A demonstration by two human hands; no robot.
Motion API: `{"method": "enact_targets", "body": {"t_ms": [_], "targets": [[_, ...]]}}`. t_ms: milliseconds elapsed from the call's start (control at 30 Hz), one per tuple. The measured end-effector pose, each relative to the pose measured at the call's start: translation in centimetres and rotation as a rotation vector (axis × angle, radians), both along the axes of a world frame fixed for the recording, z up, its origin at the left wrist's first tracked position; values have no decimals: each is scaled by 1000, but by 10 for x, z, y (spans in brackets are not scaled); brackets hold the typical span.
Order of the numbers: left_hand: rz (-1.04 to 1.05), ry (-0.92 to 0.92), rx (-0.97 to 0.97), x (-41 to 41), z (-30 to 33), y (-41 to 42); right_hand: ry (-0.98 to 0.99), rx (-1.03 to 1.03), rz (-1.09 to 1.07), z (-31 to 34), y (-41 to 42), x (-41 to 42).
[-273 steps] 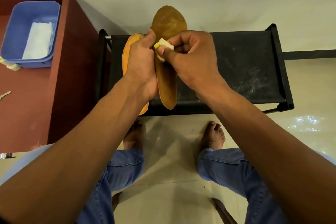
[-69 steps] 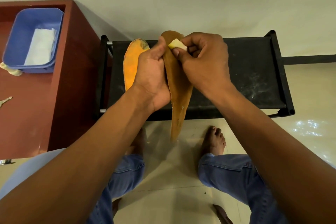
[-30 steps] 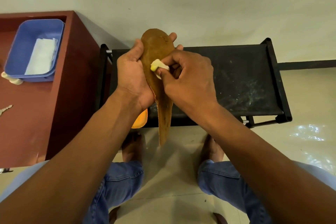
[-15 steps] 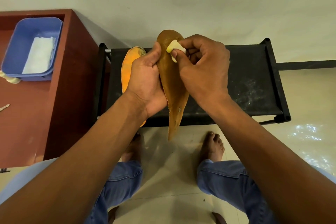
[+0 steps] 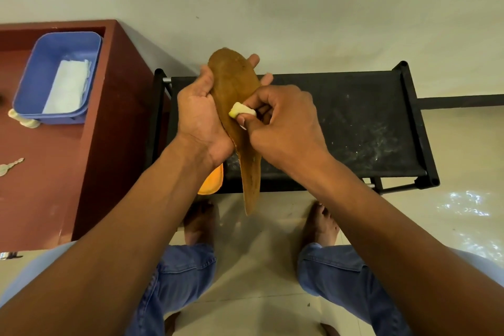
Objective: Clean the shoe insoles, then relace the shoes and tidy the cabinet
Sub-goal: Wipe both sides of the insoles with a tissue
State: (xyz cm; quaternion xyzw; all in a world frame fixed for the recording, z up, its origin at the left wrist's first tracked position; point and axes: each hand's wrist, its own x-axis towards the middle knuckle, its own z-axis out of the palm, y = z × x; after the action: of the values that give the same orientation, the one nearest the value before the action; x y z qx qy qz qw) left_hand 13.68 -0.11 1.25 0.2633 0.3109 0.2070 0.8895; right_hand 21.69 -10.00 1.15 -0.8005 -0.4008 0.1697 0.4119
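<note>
A brown insole point(image 5: 234, 82) stands on end in front of me, toe up, its heel hanging below my wrists. My left hand point(image 5: 200, 117) grips it along its left edge, thumb in front and fingertips showing behind the toe. My right hand point(image 5: 278, 123) pinches a small pale yellow wipe point(image 5: 237, 109) and presses it against the middle of the insole. A second, orange insole point(image 5: 211, 184) lies on the black rack, mostly hidden under my left wrist.
The black fabric-topped shoe rack point(image 5: 354, 123) stands against the wall, dusty on its right half. To the left is a red-brown cabinet point(image 5: 109, 144) with a blue tub point(image 5: 35, 71) holding a white cloth point(image 5: 68, 87), and a key point(image 5: 9, 168). My bare feet are on the tiled floor.
The wipe has slid down from the insole's toe to its middle. My left hand has turned the insole so more of its face shows, and now covers most of the orange insole.
</note>
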Motion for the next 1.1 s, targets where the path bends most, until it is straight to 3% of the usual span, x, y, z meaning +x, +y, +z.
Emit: {"method": "enact_targets", "body": {"t_ms": [233,367,500,733,933,1100], "targets": [[-125,75,6,3,4,-20,-24,100,-200,0,3,8],[-181,148,64,5,8,-35,75,157,-269,4,2,20],[-169,130,29,3,11,-32,142,142,-211,5,2,22],[25,28,-28,0,8,-13,215,83,50,1,3,3],[-23,-27,-113,-1,4,-12,157,126,-24,-1,4,-1],[-41,7,-77,1,2,-19,131,169,-109,-1,4,-2]]}}
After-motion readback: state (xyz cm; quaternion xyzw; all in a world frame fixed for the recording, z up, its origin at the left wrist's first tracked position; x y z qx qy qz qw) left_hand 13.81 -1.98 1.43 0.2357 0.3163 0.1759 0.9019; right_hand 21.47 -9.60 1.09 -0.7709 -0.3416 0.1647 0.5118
